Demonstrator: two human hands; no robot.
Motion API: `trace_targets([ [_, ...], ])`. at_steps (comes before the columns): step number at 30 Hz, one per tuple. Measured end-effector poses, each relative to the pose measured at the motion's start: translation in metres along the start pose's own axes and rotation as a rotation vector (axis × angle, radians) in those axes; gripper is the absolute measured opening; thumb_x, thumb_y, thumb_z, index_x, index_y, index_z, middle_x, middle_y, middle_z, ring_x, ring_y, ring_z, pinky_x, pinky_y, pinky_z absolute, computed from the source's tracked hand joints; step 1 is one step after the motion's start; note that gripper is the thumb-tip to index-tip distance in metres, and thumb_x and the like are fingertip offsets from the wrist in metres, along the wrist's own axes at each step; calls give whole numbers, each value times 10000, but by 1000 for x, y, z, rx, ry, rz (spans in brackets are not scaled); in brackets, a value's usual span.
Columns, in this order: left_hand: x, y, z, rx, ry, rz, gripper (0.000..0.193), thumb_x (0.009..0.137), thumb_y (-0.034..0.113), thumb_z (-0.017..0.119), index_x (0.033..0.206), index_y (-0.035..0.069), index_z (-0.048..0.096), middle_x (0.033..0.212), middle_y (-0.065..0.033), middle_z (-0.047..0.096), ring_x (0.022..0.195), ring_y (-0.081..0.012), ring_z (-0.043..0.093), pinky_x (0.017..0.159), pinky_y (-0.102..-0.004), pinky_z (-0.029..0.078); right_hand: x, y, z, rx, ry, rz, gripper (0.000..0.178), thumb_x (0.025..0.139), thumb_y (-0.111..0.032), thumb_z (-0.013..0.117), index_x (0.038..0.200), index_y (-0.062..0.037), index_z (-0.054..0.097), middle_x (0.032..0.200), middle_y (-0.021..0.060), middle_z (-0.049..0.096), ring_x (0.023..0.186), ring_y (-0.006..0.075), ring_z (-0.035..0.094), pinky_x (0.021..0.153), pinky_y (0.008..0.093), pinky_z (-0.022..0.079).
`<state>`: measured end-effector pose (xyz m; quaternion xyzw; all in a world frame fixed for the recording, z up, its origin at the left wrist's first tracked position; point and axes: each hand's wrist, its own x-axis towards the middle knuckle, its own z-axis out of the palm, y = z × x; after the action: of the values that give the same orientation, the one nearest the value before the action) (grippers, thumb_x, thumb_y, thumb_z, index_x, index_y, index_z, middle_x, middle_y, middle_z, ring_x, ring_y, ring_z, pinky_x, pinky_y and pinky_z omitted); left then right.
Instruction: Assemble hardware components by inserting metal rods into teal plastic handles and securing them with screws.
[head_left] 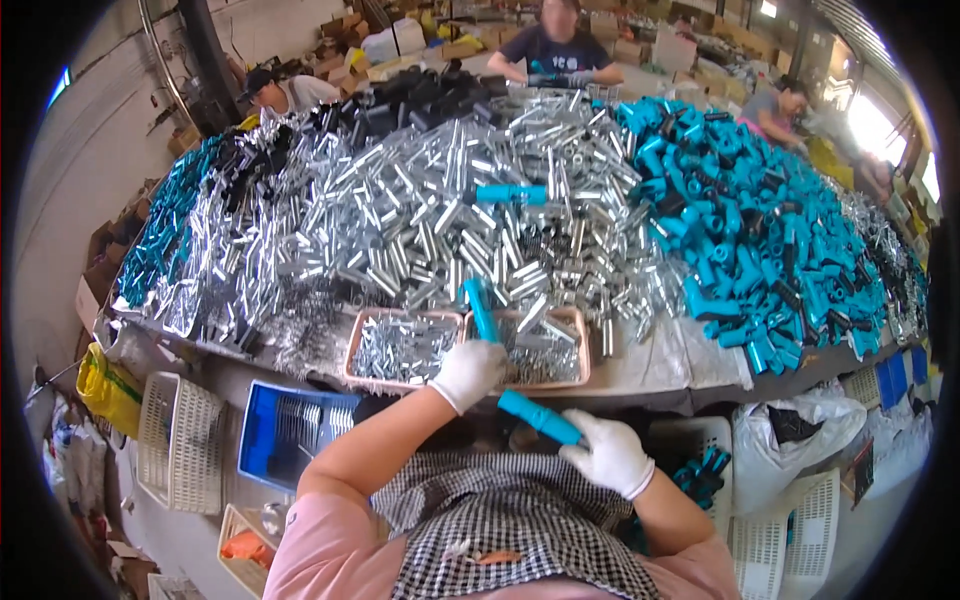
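Note:
My left hand [470, 374], in a white glove, is closed around the lower end of a teal plastic tube [481, 308], which points up over the gap between two pink trays. Small metal parts fill the left tray [352, 352] and the right tray [584, 352]. Lower and to the right, my right hand [606, 452], also gloved in white, grips one end of a second teal plastic tube [538, 416]. That tube slants up to the left, close to my body. Another teal tube [511, 194] lies on the heap of shiny metal tubes [420, 205].
Teal plastic parts [750, 220] are heaped at the right, black ones [420, 97] at the back. Below the table edge stand a blue crate [262, 440], a white basket [190, 450] and a white sack [765, 455]. Co-workers [555, 50] work around the table.

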<state>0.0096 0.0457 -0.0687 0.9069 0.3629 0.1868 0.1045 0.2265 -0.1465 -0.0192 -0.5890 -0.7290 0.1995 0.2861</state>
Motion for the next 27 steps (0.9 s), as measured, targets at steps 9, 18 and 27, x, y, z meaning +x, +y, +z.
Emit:
trace_targets([
  [9,-28,36,-64,-502,124,365,213,720,138,828,876,53,711,915,-83,692,894,-273,672,764,-394,551,18,-14,5,-125,-32,10,403,773,-242,727,1135,-87,643,836,177,695,710,362,680,602,453,528],
  [18,-63,43,-50,-198,-120,493,370,781,234,743,1064,14,653,990,-100,660,891,-277,662,798,-372,549,15,-18,15,199,-141,22,413,771,-247,750,1119,-40,669,844,189,693,732,374,681,653,423,535],
  [27,-64,43,-45,-9,-182,667,424,714,251,742,1073,45,653,878,-46,641,764,-234,653,659,-364,543,7,0,10,483,-471,138,731,810,-189,746,1419,58,426,1110,235,679,971,314,697,821,366,540],
])
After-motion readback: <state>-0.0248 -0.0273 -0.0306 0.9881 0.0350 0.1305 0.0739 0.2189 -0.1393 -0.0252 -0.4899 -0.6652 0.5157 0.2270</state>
